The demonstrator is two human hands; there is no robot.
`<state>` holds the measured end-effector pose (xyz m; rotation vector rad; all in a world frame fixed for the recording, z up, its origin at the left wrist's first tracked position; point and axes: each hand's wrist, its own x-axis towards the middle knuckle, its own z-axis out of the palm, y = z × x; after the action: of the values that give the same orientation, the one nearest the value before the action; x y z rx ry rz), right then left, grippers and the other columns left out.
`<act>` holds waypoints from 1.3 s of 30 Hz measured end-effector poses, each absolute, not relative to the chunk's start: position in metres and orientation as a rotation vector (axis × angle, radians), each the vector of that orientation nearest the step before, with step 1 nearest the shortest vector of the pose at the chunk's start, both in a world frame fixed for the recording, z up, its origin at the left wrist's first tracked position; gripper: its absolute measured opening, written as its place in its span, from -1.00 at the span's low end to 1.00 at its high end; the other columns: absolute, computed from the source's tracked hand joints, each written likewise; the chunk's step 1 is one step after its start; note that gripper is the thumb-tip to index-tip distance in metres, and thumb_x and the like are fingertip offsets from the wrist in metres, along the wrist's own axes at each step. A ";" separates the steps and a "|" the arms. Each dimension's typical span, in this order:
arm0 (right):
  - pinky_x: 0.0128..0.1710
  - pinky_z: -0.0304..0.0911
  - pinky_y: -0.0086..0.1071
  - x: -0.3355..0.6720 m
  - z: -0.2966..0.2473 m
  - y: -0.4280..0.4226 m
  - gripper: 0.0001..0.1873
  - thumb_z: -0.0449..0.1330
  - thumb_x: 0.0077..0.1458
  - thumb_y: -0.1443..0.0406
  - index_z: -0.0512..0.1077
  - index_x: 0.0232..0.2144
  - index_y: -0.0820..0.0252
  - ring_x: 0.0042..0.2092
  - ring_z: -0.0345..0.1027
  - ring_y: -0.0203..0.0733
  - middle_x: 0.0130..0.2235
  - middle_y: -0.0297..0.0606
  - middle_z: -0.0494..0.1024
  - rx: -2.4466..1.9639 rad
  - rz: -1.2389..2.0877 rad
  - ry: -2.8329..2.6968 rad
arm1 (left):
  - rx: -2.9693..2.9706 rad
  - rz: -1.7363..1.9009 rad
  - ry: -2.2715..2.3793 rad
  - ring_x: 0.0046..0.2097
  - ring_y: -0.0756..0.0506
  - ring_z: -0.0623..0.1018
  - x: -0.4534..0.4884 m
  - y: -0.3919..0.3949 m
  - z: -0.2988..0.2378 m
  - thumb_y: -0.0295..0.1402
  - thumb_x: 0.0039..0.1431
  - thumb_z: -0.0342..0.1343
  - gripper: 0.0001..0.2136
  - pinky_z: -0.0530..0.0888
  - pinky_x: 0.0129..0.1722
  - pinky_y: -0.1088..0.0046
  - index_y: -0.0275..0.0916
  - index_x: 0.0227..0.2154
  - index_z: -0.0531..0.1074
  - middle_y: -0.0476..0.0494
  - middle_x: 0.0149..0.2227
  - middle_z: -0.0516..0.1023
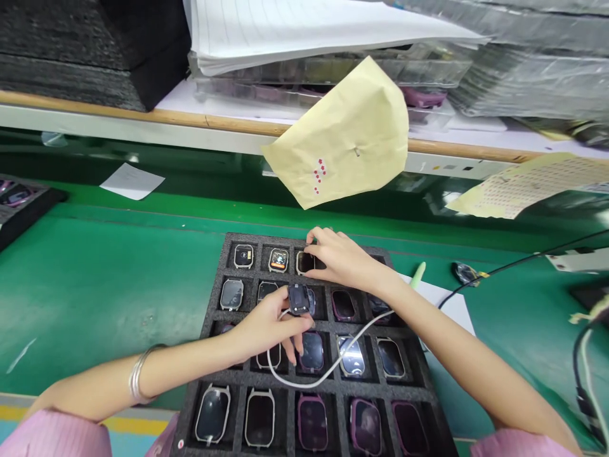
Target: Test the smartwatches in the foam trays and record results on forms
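Note:
A black foam tray (242,376) with rows of square smartwatch bodies lies on the green bench. Over its middle, my left hand (273,324) is closed on a small black square charging dock (299,299), from which a white cable (311,384) loops across the tray. At the back row, my right hand (335,257) has thumb and fingers around the edges of a smartwatch (305,262) that is still in its compartment. Left of it, a smartwatch with a lit screen (278,259) sits in its slot, and another smartwatch (244,255) shows a small white mark on its screen.
Above the bench runs a shelf (228,124) with papers (304,28), plastic trays and black foam blocks (71,51). A yellow paper (347,139) hangs from its edge. A green pen (418,275) and white sheet (447,298) lie right of the tray; another tray (23,212) stands far left.

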<state>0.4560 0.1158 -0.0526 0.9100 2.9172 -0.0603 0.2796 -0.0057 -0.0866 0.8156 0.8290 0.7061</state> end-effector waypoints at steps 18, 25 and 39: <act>-0.08 0.34 -0.31 0.453 -0.034 0.053 -0.67 0.30 -0.03 0.35 0.46 -0.15 0.24 -0.11 0.43 -0.12 -0.14 -0.18 0.53 1.195 -1.274 3.148 | 0.804 0.735 0.732 -0.38 -0.04 0.57 0.275 -0.001 -0.093 -0.42 -0.08 0.35 -0.57 0.59 -0.56 0.51 -0.29 -0.14 0.33 -0.05 -0.32 0.43; -0.25 0.37 -0.33 0.460 -0.038 0.047 -0.73 0.35 -0.04 0.20 0.53 -0.30 0.26 -0.30 0.44 -0.18 -0.28 -0.19 0.58 1.588 -1.997 2.588 | 0.792 1.025 0.892 -0.58 0.08 0.47 0.270 -0.005 -0.089 -0.33 0.01 0.31 -0.71 0.48 -0.66 0.65 -0.29 -0.30 0.32 0.05 -0.51 0.46; -0.28 0.38 -0.41 0.468 -0.060 0.021 -0.64 0.37 0.00 0.19 0.56 -0.18 0.31 -0.34 0.48 -0.25 -0.33 -0.17 0.61 1.141 -2.819 1.743 | 1.045 0.980 0.982 -0.53 0.10 0.36 0.267 -0.012 -0.091 -0.33 -0.19 0.42 -0.68 0.30 -0.58 0.62 -0.26 -0.45 0.36 0.09 -0.50 0.39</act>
<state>0.4679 0.0209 -0.0596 1.1406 1.7428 -2.8193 0.2668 -0.0115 -0.0910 1.0451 0.9823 0.9795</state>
